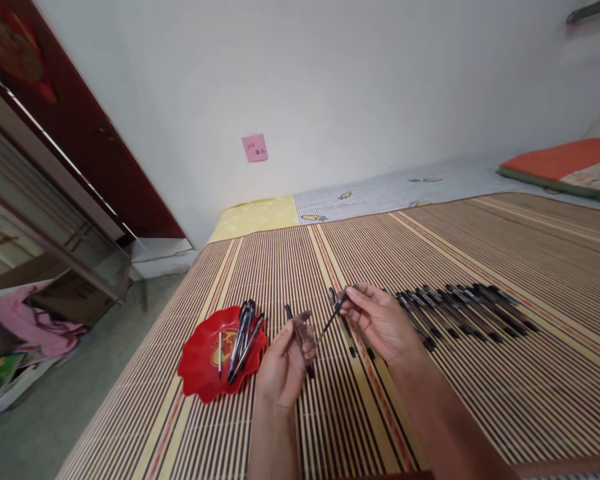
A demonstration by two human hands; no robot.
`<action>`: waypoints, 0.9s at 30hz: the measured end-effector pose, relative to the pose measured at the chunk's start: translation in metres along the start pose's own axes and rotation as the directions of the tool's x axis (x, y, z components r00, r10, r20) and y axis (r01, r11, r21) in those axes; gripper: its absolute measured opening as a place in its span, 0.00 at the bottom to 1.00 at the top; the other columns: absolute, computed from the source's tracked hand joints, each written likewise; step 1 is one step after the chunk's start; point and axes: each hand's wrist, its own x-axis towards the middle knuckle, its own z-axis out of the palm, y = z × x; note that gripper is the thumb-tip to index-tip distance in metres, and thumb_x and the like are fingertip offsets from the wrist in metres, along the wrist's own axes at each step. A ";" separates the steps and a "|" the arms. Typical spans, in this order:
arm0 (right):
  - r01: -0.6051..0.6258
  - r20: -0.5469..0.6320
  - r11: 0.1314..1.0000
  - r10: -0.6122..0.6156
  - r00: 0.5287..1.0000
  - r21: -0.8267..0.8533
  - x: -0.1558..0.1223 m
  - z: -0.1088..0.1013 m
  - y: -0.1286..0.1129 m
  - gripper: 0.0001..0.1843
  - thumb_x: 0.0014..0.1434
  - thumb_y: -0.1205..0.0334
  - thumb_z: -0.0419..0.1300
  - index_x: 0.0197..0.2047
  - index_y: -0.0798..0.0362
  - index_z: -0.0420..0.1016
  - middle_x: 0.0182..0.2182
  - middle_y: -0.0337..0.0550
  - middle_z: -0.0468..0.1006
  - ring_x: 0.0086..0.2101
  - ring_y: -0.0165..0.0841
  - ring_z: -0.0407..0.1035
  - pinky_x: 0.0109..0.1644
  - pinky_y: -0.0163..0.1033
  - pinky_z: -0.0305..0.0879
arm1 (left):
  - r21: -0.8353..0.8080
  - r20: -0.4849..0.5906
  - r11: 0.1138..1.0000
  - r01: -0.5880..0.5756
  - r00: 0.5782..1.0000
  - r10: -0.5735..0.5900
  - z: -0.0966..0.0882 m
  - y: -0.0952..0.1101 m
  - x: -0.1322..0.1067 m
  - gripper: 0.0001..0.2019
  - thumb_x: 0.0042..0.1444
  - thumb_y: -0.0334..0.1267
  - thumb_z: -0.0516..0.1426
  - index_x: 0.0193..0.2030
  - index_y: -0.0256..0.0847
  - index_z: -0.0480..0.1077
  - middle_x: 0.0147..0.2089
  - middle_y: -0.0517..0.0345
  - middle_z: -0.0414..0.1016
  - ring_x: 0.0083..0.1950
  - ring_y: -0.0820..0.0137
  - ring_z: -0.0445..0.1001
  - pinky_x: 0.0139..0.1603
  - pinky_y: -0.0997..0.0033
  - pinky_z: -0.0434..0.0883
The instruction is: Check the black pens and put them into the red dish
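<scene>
In the head view, a person's two bare hands meet over a striped mat, handling pens just across from where I stand. The right hand has thumb and forefinger pinched on the upper end of a dark slim piece, which slants down toward the fingers of the left hand. The left hand is curled, its thumb raised near the fingers; a dark pen shows beyond it, but blur leaves me unable to tell whether that hand grips the pen or merely covers part of it.

Two loose pens lie on the mat by the right hand, tilted the same way. Beyond the right wrist, a row of dark pens lies side by side, slanted and closely packed. To the left of the left hand sits a red scalloped plate, with several pens bunched along its right side and a short white stick lying apart from them.

Behind, a pink note hangs on the white wall; orange bedding rests at far right, a dark red door stands at left.
</scene>
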 end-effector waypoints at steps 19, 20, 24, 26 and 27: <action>0.148 -0.062 0.988 -0.145 0.987 0.041 0.000 -0.003 -0.014 0.16 0.41 0.60 0.78 0.30 0.54 0.78 0.28 0.37 0.79 0.29 0.27 0.73 0.36 0.33 0.75 | 0.154 0.035 0.986 -0.057 0.998 0.052 0.015 -0.006 -0.006 0.12 0.56 0.41 0.65 0.40 0.34 0.72 0.24 0.63 0.68 0.19 0.82 0.56 0.19 0.81 0.53; 0.153 -0.068 0.988 -0.150 0.986 0.034 0.000 -0.002 -0.015 0.16 0.41 0.59 0.78 0.30 0.54 0.78 0.28 0.37 0.79 0.28 0.27 0.73 0.35 0.33 0.75 | 0.149 0.044 0.988 -0.045 0.998 0.039 0.015 -0.006 -0.006 0.12 0.56 0.41 0.66 0.39 0.34 0.72 0.23 0.63 0.68 0.18 0.82 0.55 0.19 0.81 0.53; 0.122 -0.044 0.991 -0.125 0.991 -0.063 -0.001 -0.003 -0.014 0.17 0.41 0.57 0.77 0.30 0.54 0.78 0.25 0.36 0.77 0.24 0.24 0.69 0.29 0.29 0.69 | 0.102 0.006 0.995 -0.012 1.000 0.012 0.016 -0.005 -0.006 0.12 0.53 0.39 0.67 0.36 0.33 0.72 0.24 0.60 0.70 0.20 0.82 0.58 0.20 0.82 0.54; 0.074 -0.003 0.990 -0.075 0.997 -0.123 -0.001 -0.003 -0.008 0.17 0.41 0.55 0.77 0.30 0.55 0.78 0.24 0.36 0.77 0.23 0.23 0.67 0.26 0.28 0.66 | 0.094 -0.011 0.995 -0.014 1.000 0.015 0.016 -0.004 -0.006 0.13 0.52 0.39 0.68 0.35 0.33 0.72 0.25 0.59 0.71 0.21 0.81 0.59 0.20 0.82 0.54; 0.050 0.018 0.987 -0.048 0.999 -0.153 0.000 -0.002 -0.004 0.18 0.41 0.55 0.76 0.30 0.55 0.77 0.24 0.36 0.76 0.22 0.23 0.66 0.26 0.28 0.65 | 0.098 -0.015 0.995 -0.020 1.000 0.021 0.016 -0.004 -0.006 0.13 0.51 0.39 0.68 0.36 0.33 0.72 0.25 0.59 0.71 0.21 0.81 0.58 0.20 0.83 0.54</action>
